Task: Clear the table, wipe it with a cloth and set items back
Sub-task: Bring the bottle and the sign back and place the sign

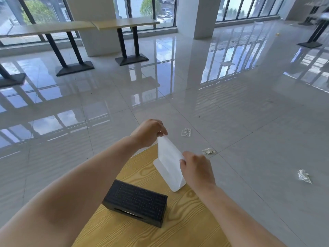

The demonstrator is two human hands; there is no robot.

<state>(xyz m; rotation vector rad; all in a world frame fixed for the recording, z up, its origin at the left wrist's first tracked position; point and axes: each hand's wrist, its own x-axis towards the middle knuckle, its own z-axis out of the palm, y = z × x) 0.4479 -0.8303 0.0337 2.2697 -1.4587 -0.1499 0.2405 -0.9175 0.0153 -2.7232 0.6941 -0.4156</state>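
Head view, lower centre of the frame: a yellow wood-grain tabletop (pixel 187 221) carries a black tissue box (pixel 136 202) with a maze pattern. It lies with its slot facing the camera, and a sliver of white shows inside the slot. Just beyond it, at the tabletop's far edge, stands a white table sign stand (pixel 168 168), upright on its base. The left hand (pixel 147 132) pinches the stand's top corner, fingers (pixel 162 130) curled over it. The right hand (pixel 197 168) grips the stand's right edge, fingers (pixel 183 164) wrapped onto the panel. Past the tabletop, three crumpled shiny scraps (pixel 208 151) lie on the glossy tiled floor (pixel 249 107), right of centre. Long tables (pixel 124 24) on black pedestals stand by the windows (pixel 249 8) in the upper left.
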